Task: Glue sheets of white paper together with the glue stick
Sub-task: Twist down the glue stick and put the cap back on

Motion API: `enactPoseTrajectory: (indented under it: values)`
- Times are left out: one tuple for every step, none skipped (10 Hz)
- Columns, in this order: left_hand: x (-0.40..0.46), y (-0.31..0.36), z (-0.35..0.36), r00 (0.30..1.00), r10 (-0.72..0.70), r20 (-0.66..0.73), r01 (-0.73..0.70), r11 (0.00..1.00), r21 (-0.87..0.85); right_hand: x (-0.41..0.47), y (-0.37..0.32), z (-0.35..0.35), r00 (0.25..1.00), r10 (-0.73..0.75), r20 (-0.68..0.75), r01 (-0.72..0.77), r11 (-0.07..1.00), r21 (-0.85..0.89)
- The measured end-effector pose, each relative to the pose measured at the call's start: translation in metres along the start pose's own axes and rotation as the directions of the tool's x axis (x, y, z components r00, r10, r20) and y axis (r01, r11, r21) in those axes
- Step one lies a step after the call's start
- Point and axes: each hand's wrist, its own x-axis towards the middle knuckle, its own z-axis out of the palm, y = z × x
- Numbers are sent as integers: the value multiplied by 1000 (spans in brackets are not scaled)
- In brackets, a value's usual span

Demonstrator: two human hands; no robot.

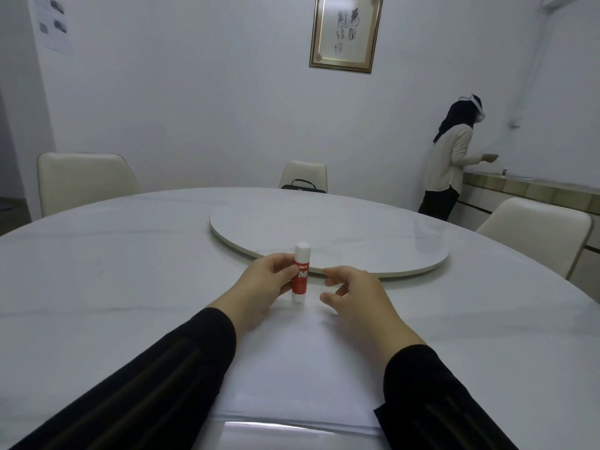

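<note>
A red and white glue stick (pixel 300 274) with its white cap on stands upright over the far edge of a stack of white paper (pixel 302 368). My left hand (pixel 259 287) grips the stick's red body from the left. Just to the right of the stick hovers my right hand (pixel 354 297), its fingers loosely curled and holding nothing. The paper lies on the white round table (pixel 97 287) between my forearms, reaching the near edge.
A round white turntable (pixel 341 222) sits in the table's middle, just behind the glue stick. Cream chairs stand around the table, one with a dark bag (pixel 303 186). A person (pixel 451 164) stands at a counter at the far right.
</note>
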Motion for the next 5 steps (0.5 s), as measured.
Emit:
enactPoseTrajectory:
  values:
    - [2,-5,0,1000,-9,-11,9,1000,29,0,0,0,1000,17,2,-17,999,-33]
    - [4,-6,0,1000,4,-19,-3,999,42,0,1,0,1000,25,3,-25,999,-45]
    - [4,-4,1,999,-1,-32,3,998,63,-1,1,0,999,43,6,-43,998,-45]
    - [7,-8,-2,1000,-5,-31,8,996,92,-1,3,0,999,49,2,-49,998,-42]
    - [5,-5,-3,999,11,-49,-5,993,121,-2,2,-2,998,65,-8,-65,997,-36]
